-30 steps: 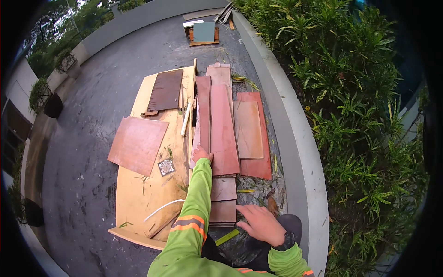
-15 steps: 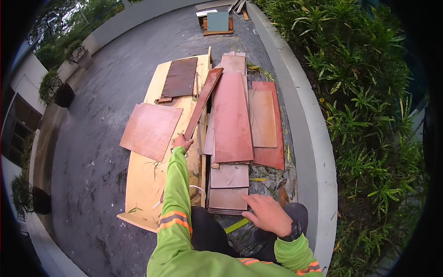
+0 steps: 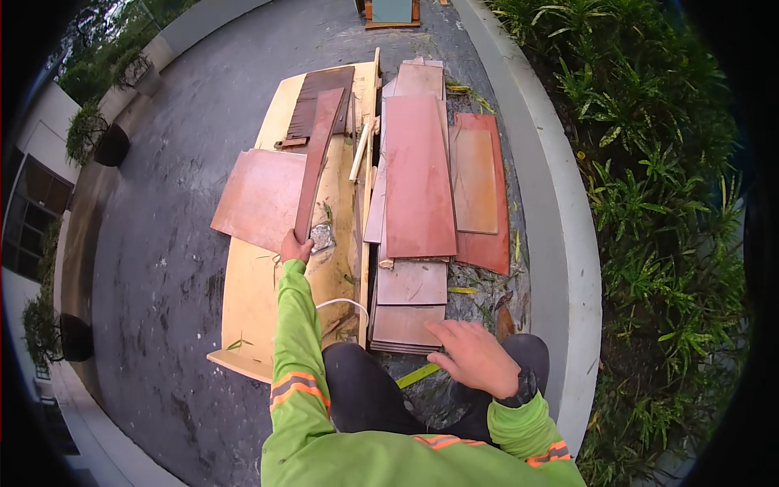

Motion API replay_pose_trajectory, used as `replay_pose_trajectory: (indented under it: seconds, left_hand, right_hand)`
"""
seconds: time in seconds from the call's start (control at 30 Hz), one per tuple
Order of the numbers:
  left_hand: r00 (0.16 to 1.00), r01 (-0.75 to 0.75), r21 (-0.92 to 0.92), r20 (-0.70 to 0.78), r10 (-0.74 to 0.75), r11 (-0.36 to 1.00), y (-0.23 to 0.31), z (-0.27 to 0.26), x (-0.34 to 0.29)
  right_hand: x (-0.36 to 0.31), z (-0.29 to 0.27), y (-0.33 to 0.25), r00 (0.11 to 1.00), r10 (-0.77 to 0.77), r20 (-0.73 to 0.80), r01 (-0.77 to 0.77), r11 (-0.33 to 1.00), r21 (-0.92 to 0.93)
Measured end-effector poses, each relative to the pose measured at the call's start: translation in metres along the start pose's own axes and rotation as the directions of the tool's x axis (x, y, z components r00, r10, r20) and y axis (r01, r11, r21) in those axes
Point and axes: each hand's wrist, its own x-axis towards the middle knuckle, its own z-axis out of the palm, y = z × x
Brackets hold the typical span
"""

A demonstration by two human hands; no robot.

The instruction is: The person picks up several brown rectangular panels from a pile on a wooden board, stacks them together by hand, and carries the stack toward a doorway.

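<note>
My left hand grips the near end of a long narrow reddish-brown board. The board slants away over a pale yellow wooden panel and crosses a squarish pinkish-brown board and a dark brown board with a ragged edge. My right hand hovers by my right knee, fingers stretched out and holding nothing. Just beyond its fingertips lies a stack of pinkish-brown boards, topped farther off by a long red board.
Right of the stack, an orange-brown board lies on a wider red board. A low concrete kerb and dense green plants run along the right. A blue-grey panel stands far ahead. Potted plants line the left.
My left hand has swung the narrow board leftward, off the edge beside the red board and over the yellow panel. A pale stick now shows there. My right hand has barely moved.
</note>
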Motion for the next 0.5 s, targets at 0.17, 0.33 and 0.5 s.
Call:
replay_pose_trajectory:
  seconds: [0.17,0.33,0.5]
  left_hand:
    - [0.975,0.209,0.35,-0.143,-0.168,0.913,-0.021,-0.003,0.009]
    - [0.984,0.127,0.331,0.075,-0.16,0.935,0.013,0.034,0.021]
    - [0.942,-0.08,0.033,0.329,0.065,0.996,0.111,0.104,-0.004]
  right_hand:
    - [0.005,0.0,0.0,0.999,0.016,0.027,-0.016,1.0,-0.006]
    - [0.007,-0.001,0.004,0.999,0.023,0.026,-0.023,1.0,0.003]
    - [0.006,0.001,0.004,0.999,0.042,0.03,-0.043,0.999,0.023]
